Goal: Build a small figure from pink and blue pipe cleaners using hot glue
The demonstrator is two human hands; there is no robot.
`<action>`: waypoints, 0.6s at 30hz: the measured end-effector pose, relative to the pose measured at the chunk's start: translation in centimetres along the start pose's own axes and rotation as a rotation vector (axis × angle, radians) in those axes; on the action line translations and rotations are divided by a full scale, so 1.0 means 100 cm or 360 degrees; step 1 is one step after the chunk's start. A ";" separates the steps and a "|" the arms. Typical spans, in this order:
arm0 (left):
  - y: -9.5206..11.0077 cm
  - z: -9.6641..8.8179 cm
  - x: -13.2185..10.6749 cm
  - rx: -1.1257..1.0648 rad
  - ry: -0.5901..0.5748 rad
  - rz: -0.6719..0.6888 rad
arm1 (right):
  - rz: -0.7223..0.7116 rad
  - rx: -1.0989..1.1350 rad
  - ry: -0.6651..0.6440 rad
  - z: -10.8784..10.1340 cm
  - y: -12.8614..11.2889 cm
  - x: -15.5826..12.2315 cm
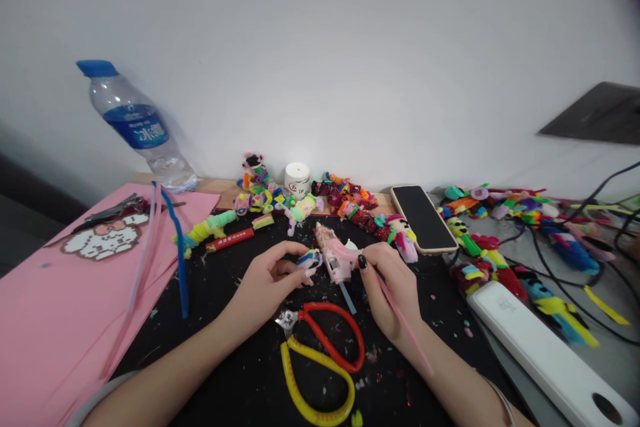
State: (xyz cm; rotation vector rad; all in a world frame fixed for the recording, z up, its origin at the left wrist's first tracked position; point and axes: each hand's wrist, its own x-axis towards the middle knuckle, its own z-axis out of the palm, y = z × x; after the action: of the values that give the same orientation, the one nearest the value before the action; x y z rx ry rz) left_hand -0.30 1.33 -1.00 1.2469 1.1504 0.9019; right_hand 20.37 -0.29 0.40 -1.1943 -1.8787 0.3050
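My left hand (273, 278) is closed around a small bundle of fuzzy pipe cleaner (310, 259) in blue, yellow and white. Pinched in my right hand (393, 283) is a pink pipe cleaner (403, 320), its tail trailing down over the wrist. Between the hands lies a pink hot glue gun (337, 257) with crusted glue at its tip and a translucent glue stick (348, 298) showing at its back. The right fingertips are close beside the gun; whether they touch it is unclear. Below both hands, pliers (320, 360) with red and yellow handles lie spread on the black mat (235, 373).
Pipe cleaner figures (360, 210) line the back, around a white jar (297, 179). A phone (424, 219), white device (545, 353) and cables (550, 267) are at right. Left are pink sheets (40, 320), a blue pipe cleaner (177, 253) and a water bottle (140, 127) against the wall.
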 end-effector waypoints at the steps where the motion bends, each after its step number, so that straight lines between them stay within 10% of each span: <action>1: -0.001 0.000 0.000 0.0003 -0.0017 0.0000 | -0.0036 -0.0003 0.0010 0.000 -0.001 0.000; 18: -0.002 0.001 -0.001 -0.0017 -0.0160 0.0007 | -0.0290 0.0004 -0.0008 0.008 0.004 -0.002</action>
State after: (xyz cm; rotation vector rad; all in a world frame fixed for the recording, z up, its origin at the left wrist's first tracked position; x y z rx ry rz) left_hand -0.21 1.12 -1.21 1.2723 1.0627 0.8379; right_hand 20.03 -0.08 -0.45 -1.0128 -1.9749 0.2103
